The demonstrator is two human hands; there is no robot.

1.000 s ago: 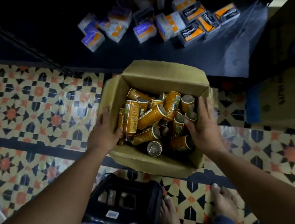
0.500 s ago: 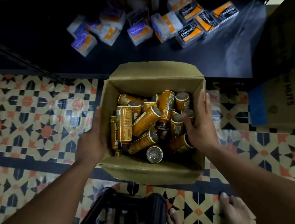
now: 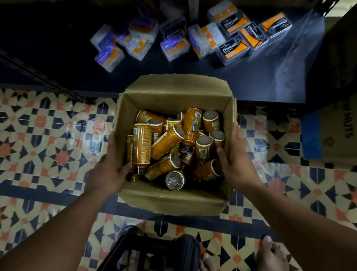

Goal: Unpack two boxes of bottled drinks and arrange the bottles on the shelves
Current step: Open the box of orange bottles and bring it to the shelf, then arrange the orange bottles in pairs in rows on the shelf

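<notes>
An open cardboard box (image 3: 176,92) sits over the patterned tile floor, in front of a low dark shelf (image 3: 243,81). Inside lie several orange bottled drinks (image 3: 167,142), jumbled on their sides and ends. My left hand (image 3: 110,172) grips the box's left wall, thumb inside the rim. My right hand (image 3: 237,160) grips the right wall, thumb inside next to the bottles. I cannot tell whether the box rests on the floor or hangs just above it.
Small packets (image 3: 172,47) labelled Smooth and Charcoal lie on the dark shelf. A second cardboard box (image 3: 341,131) with blue print stands at the right. A black plastic crate (image 3: 153,259) is near my bare feet (image 3: 270,258).
The box has slid slightly toward me and to the left with both hands on its walls. My left thumb has hooked over the rim.
</notes>
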